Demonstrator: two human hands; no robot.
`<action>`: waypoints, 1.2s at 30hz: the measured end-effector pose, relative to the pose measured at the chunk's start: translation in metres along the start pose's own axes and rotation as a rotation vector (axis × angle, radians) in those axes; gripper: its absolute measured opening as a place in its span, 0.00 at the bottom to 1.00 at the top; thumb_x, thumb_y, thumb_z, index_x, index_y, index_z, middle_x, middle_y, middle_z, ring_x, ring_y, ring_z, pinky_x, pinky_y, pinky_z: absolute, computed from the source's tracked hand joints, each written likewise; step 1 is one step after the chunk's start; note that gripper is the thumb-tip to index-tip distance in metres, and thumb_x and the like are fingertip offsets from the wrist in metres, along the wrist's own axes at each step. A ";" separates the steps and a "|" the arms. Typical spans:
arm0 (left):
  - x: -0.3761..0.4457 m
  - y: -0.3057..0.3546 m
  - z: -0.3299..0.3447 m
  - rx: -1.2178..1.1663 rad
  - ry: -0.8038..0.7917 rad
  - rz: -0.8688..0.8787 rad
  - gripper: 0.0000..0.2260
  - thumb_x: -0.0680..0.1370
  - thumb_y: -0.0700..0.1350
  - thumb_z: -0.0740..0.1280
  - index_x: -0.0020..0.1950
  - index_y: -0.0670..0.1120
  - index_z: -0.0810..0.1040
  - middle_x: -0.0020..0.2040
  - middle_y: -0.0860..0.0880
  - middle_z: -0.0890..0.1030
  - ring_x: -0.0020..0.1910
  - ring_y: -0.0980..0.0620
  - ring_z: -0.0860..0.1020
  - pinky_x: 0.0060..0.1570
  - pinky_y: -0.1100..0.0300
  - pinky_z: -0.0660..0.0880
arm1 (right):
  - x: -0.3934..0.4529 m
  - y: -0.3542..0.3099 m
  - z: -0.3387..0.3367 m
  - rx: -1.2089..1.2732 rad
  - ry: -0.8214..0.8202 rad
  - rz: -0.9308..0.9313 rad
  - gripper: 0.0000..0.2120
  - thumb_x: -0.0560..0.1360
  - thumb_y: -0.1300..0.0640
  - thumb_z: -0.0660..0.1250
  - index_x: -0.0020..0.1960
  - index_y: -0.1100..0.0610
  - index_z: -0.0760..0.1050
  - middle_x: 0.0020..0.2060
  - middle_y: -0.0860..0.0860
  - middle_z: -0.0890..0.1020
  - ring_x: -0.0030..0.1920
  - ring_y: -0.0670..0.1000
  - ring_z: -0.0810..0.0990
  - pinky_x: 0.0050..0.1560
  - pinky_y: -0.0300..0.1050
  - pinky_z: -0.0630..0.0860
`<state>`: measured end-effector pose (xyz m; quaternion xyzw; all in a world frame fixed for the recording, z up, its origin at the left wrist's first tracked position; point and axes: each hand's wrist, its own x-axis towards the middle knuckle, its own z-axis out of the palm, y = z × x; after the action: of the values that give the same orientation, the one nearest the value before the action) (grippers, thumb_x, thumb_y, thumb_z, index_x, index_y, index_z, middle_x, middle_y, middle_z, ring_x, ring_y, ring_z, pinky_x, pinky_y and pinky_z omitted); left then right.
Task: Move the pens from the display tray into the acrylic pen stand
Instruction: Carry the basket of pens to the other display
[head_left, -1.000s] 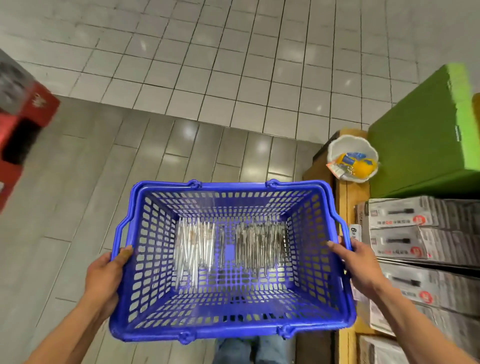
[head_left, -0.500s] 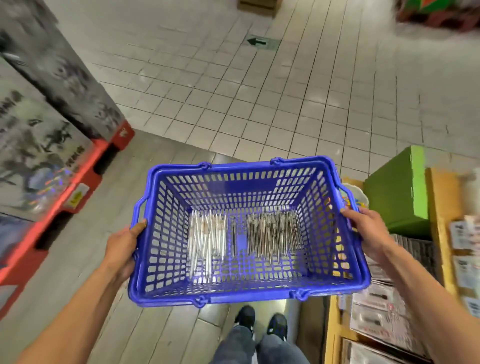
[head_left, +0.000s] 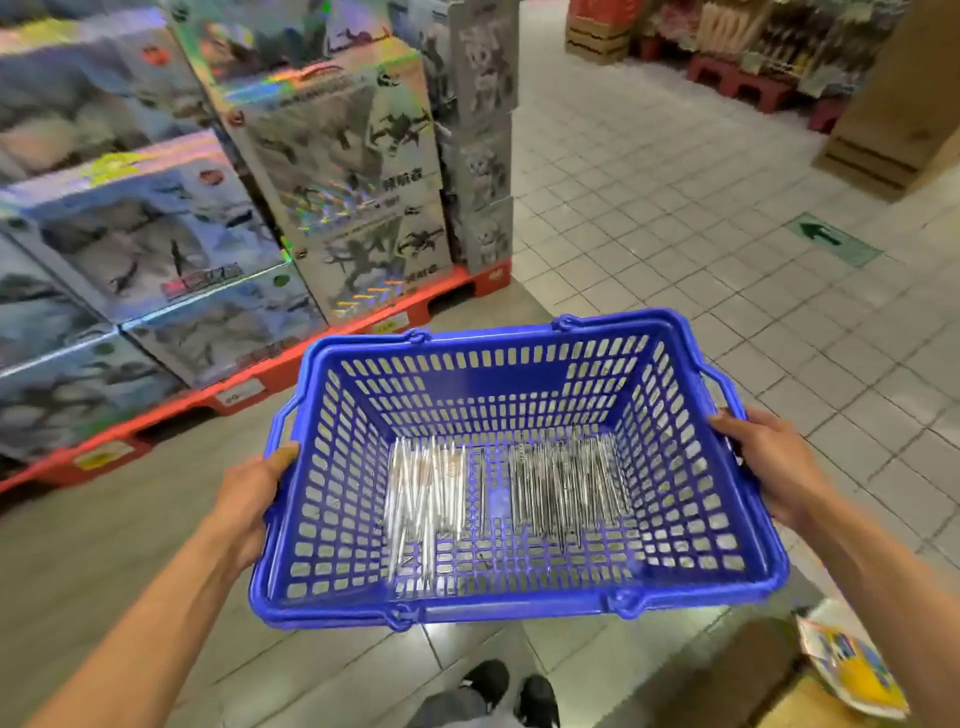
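- Pens (head_left: 506, 493) lie in two loose bunches on the floor of the blue basket (head_left: 519, 608), one pale (head_left: 423, 499), one darker (head_left: 569, 483), with a single pen between; too many and too blurred to count.
- Their long axes run away from the person, between the two grips.
- Left hand (head_left: 249, 493) and right hand (head_left: 769, 462) each clasp a basket side; neither is nearer.
- No acrylic stand is in view.

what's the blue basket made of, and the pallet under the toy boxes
The blue basket: moulded plastic, by its uniform glossy colour and slotted lattice walls. The red pallet under the toy boxes: probably plastic as well, smooth and evenly coloured, though motion blur leaves that open.
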<state>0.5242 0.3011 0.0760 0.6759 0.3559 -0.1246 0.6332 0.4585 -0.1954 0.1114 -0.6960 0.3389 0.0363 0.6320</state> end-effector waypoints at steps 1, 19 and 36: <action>-0.009 -0.009 -0.014 -0.043 0.044 -0.002 0.16 0.77 0.51 0.71 0.54 0.39 0.80 0.42 0.37 0.85 0.34 0.39 0.84 0.39 0.39 0.80 | 0.005 -0.009 0.012 -0.037 -0.050 -0.023 0.07 0.79 0.56 0.65 0.48 0.60 0.77 0.38 0.60 0.85 0.35 0.60 0.84 0.38 0.54 0.82; -0.181 -0.193 -0.261 -0.634 0.676 -0.118 0.18 0.80 0.49 0.66 0.63 0.37 0.78 0.54 0.32 0.82 0.44 0.37 0.83 0.49 0.35 0.79 | -0.061 -0.036 0.347 -0.456 -0.800 -0.158 0.07 0.79 0.60 0.63 0.46 0.62 0.78 0.32 0.58 0.84 0.28 0.54 0.82 0.29 0.48 0.81; -0.309 -0.327 -0.410 -1.108 1.169 -0.188 0.09 0.80 0.45 0.65 0.48 0.39 0.79 0.28 0.42 0.82 0.21 0.47 0.79 0.20 0.51 0.77 | -0.281 0.034 0.652 -0.831 -1.255 -0.384 0.07 0.75 0.56 0.67 0.47 0.61 0.79 0.39 0.61 0.85 0.38 0.63 0.84 0.45 0.63 0.81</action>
<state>-0.0216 0.5701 0.0855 0.1873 0.6947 0.3904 0.5744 0.4713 0.5146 0.0874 -0.7716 -0.2504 0.4374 0.3880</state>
